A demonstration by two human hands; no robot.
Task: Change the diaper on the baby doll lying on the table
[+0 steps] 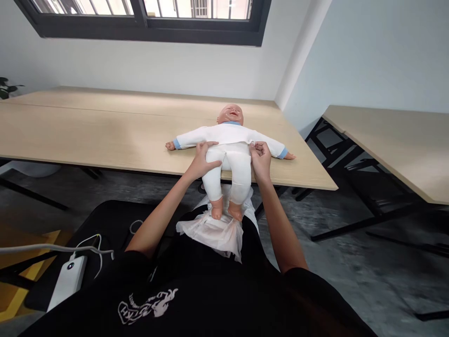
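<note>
A baby doll (231, 133) in a white top with blue collar and cuffs lies on its back at the table's front edge, arms spread. Its white cloth legs hang over the edge, with the bare feet above my lap. My left hand (204, 160) grips the doll's hip, thumb across the upper thigh and fingers at the waist. At the other side of the waist, my right hand (260, 157) has its fingers curled and pinched on the hem of the top. An opened white diaper (213, 232) with ruffled edges lies on my lap below the feet.
The light wooden table (87, 131) runs along the wall under a window. Another table (396, 145) stands to the right. At my left, a white power bank (68, 281) with cables rests on a black chair (108, 217).
</note>
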